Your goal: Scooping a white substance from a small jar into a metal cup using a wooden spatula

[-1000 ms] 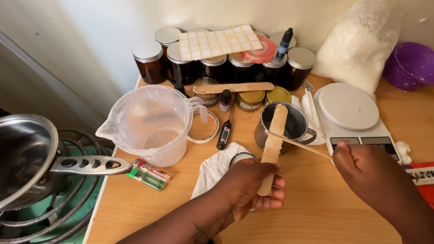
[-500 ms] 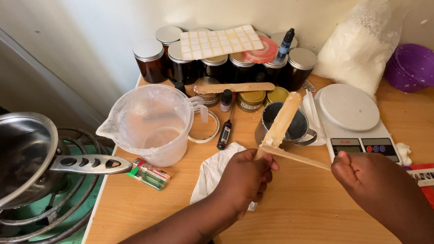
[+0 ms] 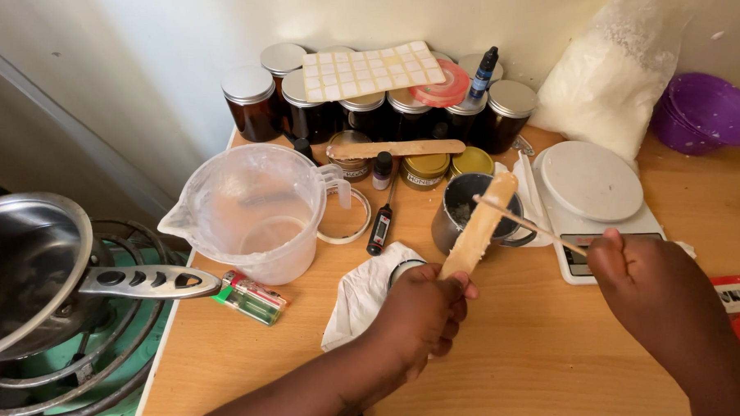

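**Wax being scraped off the stirrer, over the cup**

Wax coats most of the flat wooden stirrer [image 3: 479, 225], which the left hand [image 3: 423, 313] grips by its lower end, fingers wrapped tight around it, in the lower middle of the frame. The stirrer tilts up and to the right, so its upper end hangs over the metal cup [image 3: 467, 213] at centre. The right hand [image 3: 647, 288], at lower right, is closed on a thin stick [image 3: 528, 223], pinched at one end; the far end of the stick lies across the stirrer near its top, touching it.

As for progress, my reading is that the scraping is under way and far from finished: the stirrer looks pale and crusted along nearly its whole visible length, with no bare clean wood that I can make out. The cup shows whitish matter inside (how much, I cannot tell).

Around the work: a clear plastic jug [image 3: 259, 212] at centre left looks nearly empty, with only a film at its bottom. A white scale [image 3: 592, 184] sits just right of the cup with nothing on its pan. A thermometer [image 3: 380, 228] lies between jug and cup. Dark lidded jars [image 3: 366, 110] line the wall at upper centre, and a bag of white flakes [image 3: 611, 72] leans at upper right. A steel pan [image 3: 36, 269] rests on a burner at the left edge.
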